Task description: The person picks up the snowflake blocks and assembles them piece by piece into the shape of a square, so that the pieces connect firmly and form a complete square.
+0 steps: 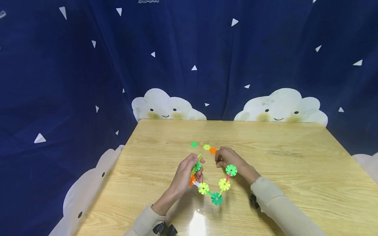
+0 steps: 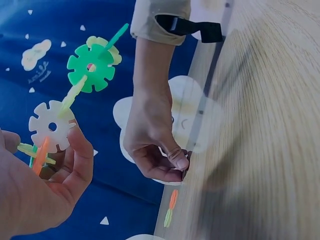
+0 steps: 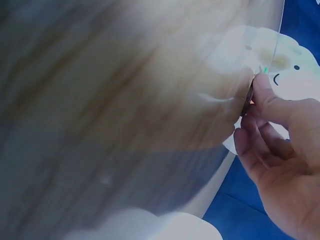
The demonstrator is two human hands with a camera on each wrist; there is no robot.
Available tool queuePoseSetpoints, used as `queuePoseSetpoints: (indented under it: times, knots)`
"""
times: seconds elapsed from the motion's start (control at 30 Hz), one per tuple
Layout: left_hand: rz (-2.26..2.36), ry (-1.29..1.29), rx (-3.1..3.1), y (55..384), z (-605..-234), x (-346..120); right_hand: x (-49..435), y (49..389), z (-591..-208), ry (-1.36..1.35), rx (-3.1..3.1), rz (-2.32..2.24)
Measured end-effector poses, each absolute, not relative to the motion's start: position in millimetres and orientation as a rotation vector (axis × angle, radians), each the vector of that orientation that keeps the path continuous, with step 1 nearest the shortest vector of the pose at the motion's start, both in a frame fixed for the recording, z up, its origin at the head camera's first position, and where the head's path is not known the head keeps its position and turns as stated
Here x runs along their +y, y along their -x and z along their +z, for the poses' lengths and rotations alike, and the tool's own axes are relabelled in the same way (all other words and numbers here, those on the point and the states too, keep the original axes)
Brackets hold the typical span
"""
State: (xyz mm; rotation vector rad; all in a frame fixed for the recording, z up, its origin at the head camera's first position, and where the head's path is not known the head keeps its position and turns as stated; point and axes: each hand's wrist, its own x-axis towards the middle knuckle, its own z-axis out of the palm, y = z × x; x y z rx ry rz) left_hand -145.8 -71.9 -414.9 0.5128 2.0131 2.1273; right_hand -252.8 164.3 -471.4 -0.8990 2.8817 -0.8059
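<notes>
My left hand (image 1: 184, 172) grips one end of a chain of slotted plastic snowflake discs (image 1: 217, 199). The chain hangs in a curve to the right, in green, yellow, white, orange and pink; its far end, a bright green disc (image 1: 231, 170), overlaps my right wrist in the head view. A white disc (image 2: 51, 125) shows at the left fingertips in the left wrist view. Low over the table, my right hand (image 1: 231, 160) pinches a thin dark piece (image 3: 247, 101) between thumb and fingers, mostly hidden by them.
Past my hands, a green disc (image 1: 194, 144), a yellow disc (image 1: 206, 147) and an orange disc (image 1: 213, 150) lie on the wooden table (image 1: 289, 170). A dark blue curtain (image 1: 177, 49) with white clouds and triangles hangs behind and along the sides.
</notes>
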Motion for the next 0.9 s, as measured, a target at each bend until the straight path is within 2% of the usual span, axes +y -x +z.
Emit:
queuePoseSetpoints:
  times: [0.47, 0.9]
  knots:
    - [2.129, -0.531, 2.005, 145.2, -413.4, -65.2, 177.4, 251.7, -475.4, 0.78, 2.737, -0.994]
    - [2.111, -0.53, 2.019, 144.0, -411.0, -63.5, 184.3, 224.3, -434.2, 0.671, 2.552, -1.52]
